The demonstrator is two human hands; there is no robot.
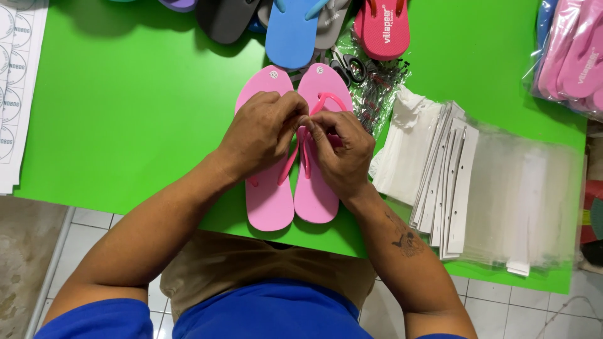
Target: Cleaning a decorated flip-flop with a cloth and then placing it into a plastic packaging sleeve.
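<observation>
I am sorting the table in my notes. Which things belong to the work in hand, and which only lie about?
In hand: left hand, right hand, pink sandals, pink straps.
Lying about: blue sandal, red sandal, scissors, clear bags, sticker sheets.

Two pink flip-flops (292, 157), one blue flip-flop (291, 31), one red flip-flop (382, 28), one pair of scissors (350, 66), two hands (301, 141)

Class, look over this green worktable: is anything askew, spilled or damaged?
Nothing looks damaged or spilled. The pair of pink foam flip-flops lies neatly side by side under the left hand and right hand. Only the stack of clear plastic bags overhangs the green table edge slightly.
</observation>
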